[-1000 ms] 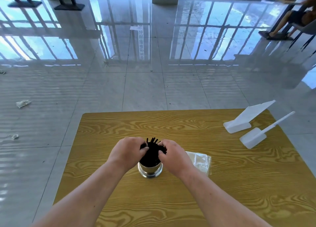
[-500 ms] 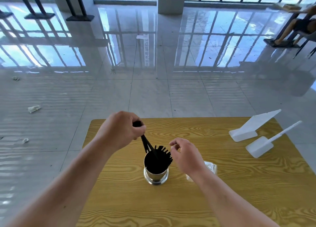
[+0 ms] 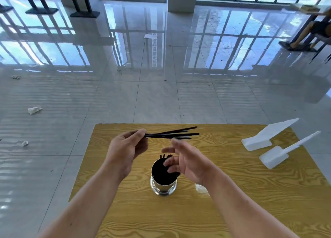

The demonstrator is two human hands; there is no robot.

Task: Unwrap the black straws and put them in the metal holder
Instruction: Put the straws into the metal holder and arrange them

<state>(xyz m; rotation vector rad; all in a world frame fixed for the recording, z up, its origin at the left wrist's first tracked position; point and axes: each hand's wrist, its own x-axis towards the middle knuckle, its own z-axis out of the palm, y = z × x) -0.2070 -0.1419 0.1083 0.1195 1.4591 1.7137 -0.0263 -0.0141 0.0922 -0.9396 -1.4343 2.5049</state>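
Loading step in hand. Your left grip pinches a loose bundle of black straws level above the bench; your right grip hangs spread over the metal holder, well stocked. Next: tip bundle upright, feed it in.

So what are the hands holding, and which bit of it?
The left hand pinches a bunch of black straws at one end. The right hand holds nothing.

right hand blurred, wrapper half hidden
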